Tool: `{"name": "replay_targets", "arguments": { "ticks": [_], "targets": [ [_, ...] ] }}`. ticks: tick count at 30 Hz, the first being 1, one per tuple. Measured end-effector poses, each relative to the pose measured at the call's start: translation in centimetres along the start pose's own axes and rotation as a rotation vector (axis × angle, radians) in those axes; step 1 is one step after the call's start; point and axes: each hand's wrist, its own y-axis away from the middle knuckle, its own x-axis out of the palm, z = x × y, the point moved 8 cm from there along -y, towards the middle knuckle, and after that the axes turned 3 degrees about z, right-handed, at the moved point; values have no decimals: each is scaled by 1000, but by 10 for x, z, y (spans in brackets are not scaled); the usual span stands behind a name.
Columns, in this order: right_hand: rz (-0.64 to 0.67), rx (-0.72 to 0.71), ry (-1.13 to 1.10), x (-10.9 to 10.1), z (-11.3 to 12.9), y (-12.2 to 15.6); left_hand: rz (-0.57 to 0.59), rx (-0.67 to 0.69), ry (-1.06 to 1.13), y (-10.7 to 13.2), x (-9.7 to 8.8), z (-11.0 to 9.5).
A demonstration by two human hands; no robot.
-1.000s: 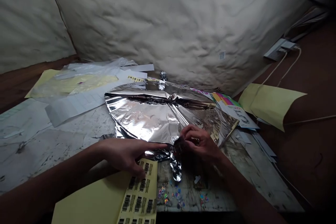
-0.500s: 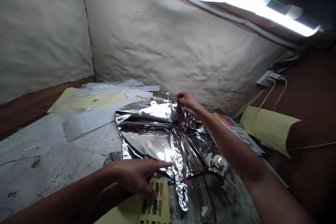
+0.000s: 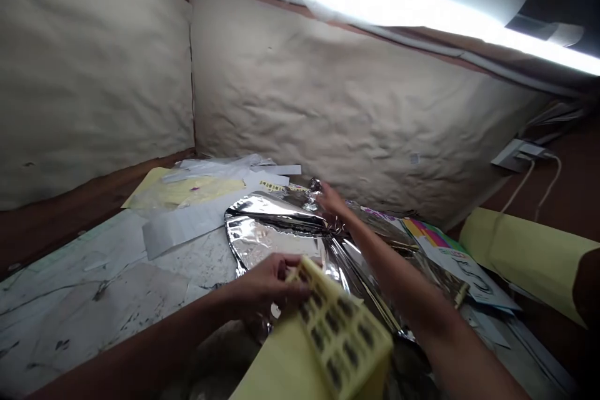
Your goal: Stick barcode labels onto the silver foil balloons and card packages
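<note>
My left hand point(image 3: 276, 281) is closed on the upper edge of a yellow sheet of barcode labels point(image 3: 344, 331), which is raised, bent and a little blurred. Farther off, my right hand point(image 3: 330, 201) has its fingers closed on a crumpled piece of silver foil point(image 3: 313, 195). That piece is at the far end of a shiny silver foil balloon point(image 3: 267, 237), spread wrinkled across the table. The label sheet and both forearms cover much of the balloon's near part.
White papers and clear plastic point(image 3: 210, 169) lie over a yellow sheet point(image 3: 154, 187) on the stained table point(image 3: 107, 294). To the right are a colourful printed packet point(image 3: 462, 269) and yellow paper point(image 3: 525, 256). A white socket point(image 3: 520, 153) with cables is on the right wall.
My left hand has closed on the label sheet and lifted it over the balloon. The foil has shifted and folded under my right hand, which stays at its far end. The view has turned slightly.
</note>
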Motion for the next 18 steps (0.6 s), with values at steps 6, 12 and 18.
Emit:
{"name": "replay_targets", "arguments": {
  "ticks": [6, 12, 18],
  "targets": [
    [379, -8, -557, 19, 22, 113, -474, 155, 105, 1, -44, -5],
    [381, 71, -766, 48, 22, 173, -494, 191, -108, 3, -49, -17],
    [403, 41, -726, 63, 24, 172, -491, 48, -381, 4, -49, -14]
  ]
}}
